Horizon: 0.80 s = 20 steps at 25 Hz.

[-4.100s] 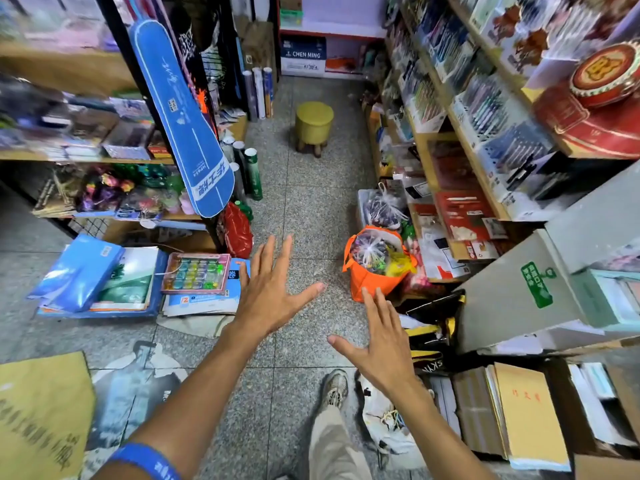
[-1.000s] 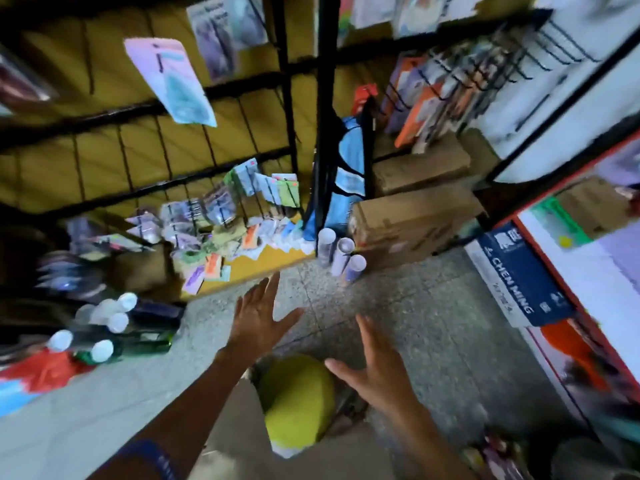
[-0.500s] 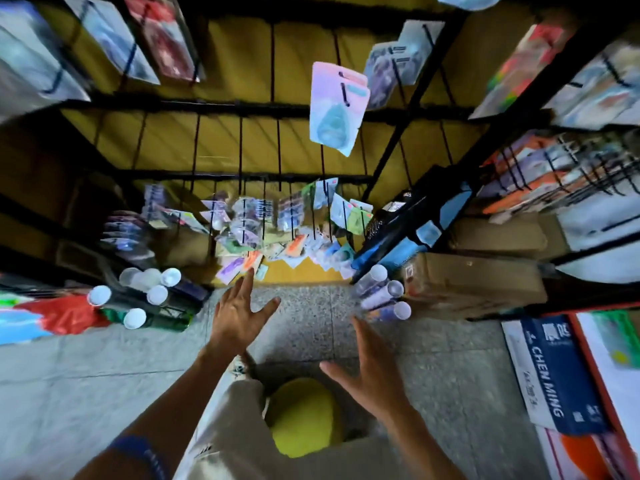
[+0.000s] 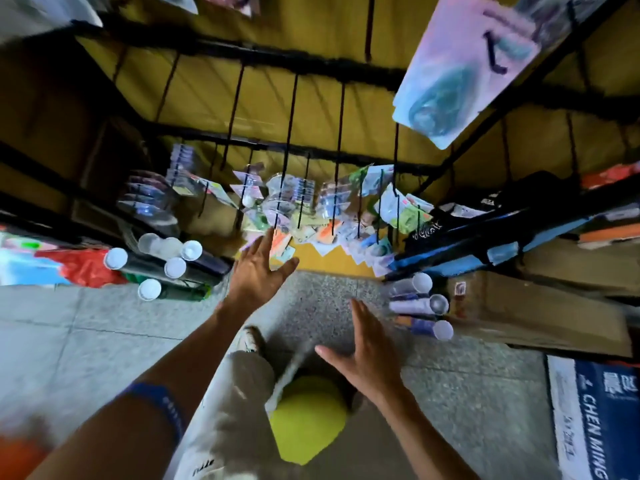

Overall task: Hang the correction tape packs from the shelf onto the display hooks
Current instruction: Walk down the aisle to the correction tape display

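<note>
Racking (image 4: pixel 311 109) of black bars over a yellow backboard fills the upper view, and its display hooks (image 4: pixel 289 140) jut forward as long dark prongs so that carded goods can slide on and hang facing the aisle; many prongs in the upper rows look bare, which I judge to be where stock is wanted. Below them the low yellow shelf (image 4: pixel 329 261) carries a loose heap of correction tape packs (image 4: pixel 322 220), spread flat in a jumble, probably tipped there to be sorted within reach; some small packs already hang on the lowest hooks just above the heap, though blur makes it hard to tell hung from lying. One large pastel pack (image 4: pixel 460 74) hangs high at the right, close to the camera. A yellow-green stool (image 4: pixel 306 417) sits on the tiled floor between the person's legs, presumably to work low at the shelf. Capped tubes (image 4: pixel 166 261) lie stacked at the left of the shelf and another cluster at the right. The left hand (image 4: pixel 258 271) is stretched toward the heap with its fingers spread wide and holding nothing, its tips overlapping the nearest packs in this view, though contact cannot be told. The right hand (image 4: pixel 372 355) hangs lower over the floor, flat and empty, well apart from the packs.
</note>
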Available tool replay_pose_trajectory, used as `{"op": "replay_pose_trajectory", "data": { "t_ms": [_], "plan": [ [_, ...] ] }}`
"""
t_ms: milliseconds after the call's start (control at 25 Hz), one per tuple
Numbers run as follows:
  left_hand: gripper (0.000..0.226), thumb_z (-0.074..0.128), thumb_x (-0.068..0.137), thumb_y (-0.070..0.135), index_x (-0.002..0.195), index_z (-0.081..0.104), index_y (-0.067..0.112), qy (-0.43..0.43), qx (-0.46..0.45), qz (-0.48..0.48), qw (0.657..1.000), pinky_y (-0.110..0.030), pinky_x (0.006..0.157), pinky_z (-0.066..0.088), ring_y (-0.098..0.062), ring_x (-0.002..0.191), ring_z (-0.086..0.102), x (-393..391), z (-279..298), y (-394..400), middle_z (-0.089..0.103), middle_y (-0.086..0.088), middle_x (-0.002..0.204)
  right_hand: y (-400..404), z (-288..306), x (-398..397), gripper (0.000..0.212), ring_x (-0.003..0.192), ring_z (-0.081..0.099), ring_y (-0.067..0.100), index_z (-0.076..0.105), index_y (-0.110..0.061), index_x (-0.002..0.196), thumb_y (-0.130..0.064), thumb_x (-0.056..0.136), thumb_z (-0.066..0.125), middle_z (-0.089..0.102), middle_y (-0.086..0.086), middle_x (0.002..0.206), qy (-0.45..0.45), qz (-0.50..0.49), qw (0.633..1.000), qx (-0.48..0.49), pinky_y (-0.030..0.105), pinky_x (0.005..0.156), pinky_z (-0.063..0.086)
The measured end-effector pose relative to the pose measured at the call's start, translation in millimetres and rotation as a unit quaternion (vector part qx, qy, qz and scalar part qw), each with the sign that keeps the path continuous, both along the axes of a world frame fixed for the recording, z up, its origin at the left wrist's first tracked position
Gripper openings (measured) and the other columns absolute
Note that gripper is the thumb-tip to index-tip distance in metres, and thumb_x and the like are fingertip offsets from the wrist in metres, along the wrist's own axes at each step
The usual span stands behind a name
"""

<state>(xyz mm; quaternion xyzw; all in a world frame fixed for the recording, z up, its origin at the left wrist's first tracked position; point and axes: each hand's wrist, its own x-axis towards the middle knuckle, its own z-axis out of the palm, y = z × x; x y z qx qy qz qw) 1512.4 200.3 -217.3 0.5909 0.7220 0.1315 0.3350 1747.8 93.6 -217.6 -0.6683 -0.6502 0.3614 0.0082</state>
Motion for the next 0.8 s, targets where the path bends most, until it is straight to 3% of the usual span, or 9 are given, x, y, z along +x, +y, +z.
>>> {"op": "replay_pose_trajectory", "data": {
  "t_ms": [120,320,440,600,800],
  "plan": [
    [0.092,0.045,0.08,0.071,0.154,0.023,0.021,0.022,0.001,-0.012,1.0,-0.044,0.114,0.03,-0.033,0.141,0.034,5.8,-71.3,22.3,0.038,-0.013,0.154,24.6,-83.0,10.0,0.11,0.15,0.017,0.025,0.003,-0.032,0.157,-0.086,0.072,0.047,0.009,0.0,0.165,-0.019,0.04,0.999,-0.013,0.047,0.116,0.027],
    [0.082,0.058,0.089,0.055,0.154,0.023,0.02,0.034,0.009,-0.029,0.999,-0.041,0.114,0.029,-0.03,0.141,0.033,18.1,-207.8,31.6,0.036,-0.008,0.156,50.0,-228.9,24.4,0.111,0.149,0.02,0.027,0.004,-0.029,0.157,-0.081,0.073,0.055,0.01,0.001,0.165,-0.007,0.052,0.998,-0.021,0.048,0.116,0.027],
    [0.09,0.049,0.079,0.071,0.153,0.027,0.024,0.037,0.009,-0.061,0.997,-0.052,0.113,0.03,-0.029,0.142,0.034,23.9,-282.1,38.7,0.038,-0.007,0.155,61.4,-306.0,22.4,0.112,0.149,0.019,0.027,0.004,-0.03,0.157,-0.081,0.072,0.056,0.01,0.001,0.165,0.006,0.057,0.998,-0.024,0.051,0.116,0.027],
    [0.095,0.041,0.074,0.078,0.154,0.022,0.03,0.044,-0.01,-0.078,0.996,-0.056,0.113,0.029,-0.027,0.144,0.032,36.9,-352.3,44.2,0.031,-0.002,0.159,64.4,-375.1,22.4,0.113,0.149,0.02,0.025,0.005,-0.029,0.157,-0.08,0.071,0.058,0.013,0.002,0.165,0.022,0.06,0.998,-0.017,0.045,0.117,0.026],
    [0.084,0.056,0.087,0.059,0.155,0.018,0.028,0.049,0.02,-0.081,0.995,-0.056,0.117,0.02,-0.029,0.145,0.027,47.0,-390.5,35.9,0.029,-0.006,0.159,49.3,-412.8,21.8,0.114,0.15,0.016,0.02,0.002,-0.03,0.157,-0.084,0.071,0.052,0.01,-0.001,0.165,0.013,0.062,0.998,0.001,0.043,0.119,0.023]
  ]
}}
